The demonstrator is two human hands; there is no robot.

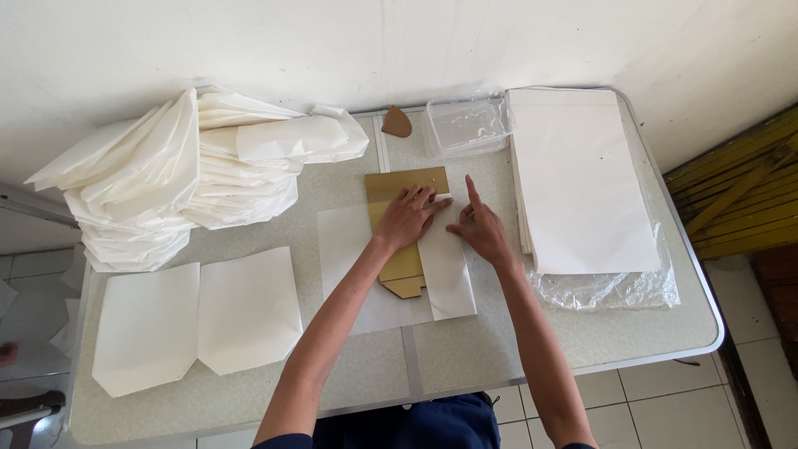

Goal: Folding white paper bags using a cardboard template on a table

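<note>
Nearest the person, in front of the brown cardboard template and to its left, two finished white paper bags lie flat side by side on the speckled folding table.

At the table's middle, the template lies lengthwise on a white paper sheet, and the sheet's right edge is folded over the template's right side. The left hand rests flat on the template, palm down, fingers spread and stretched out, gripping nothing. The right hand sits just right of the template on the folded flap, forefinger pointing straight away from the person, the other fingers loosely curled and pressing the paper; it holds nothing either.

Right of the template, near the right hand, a thick stack of flat white sheets rests on crumpled clear plastic wrap, which sticks out at the stack's near end.

Left of the template and farther back, a big loose heap of folded white bags is piled up against the wall.

Beyond the template, at the table's far edge, stand a clear plastic container and, just left of it, a small brown cardboard scrap.
</note>
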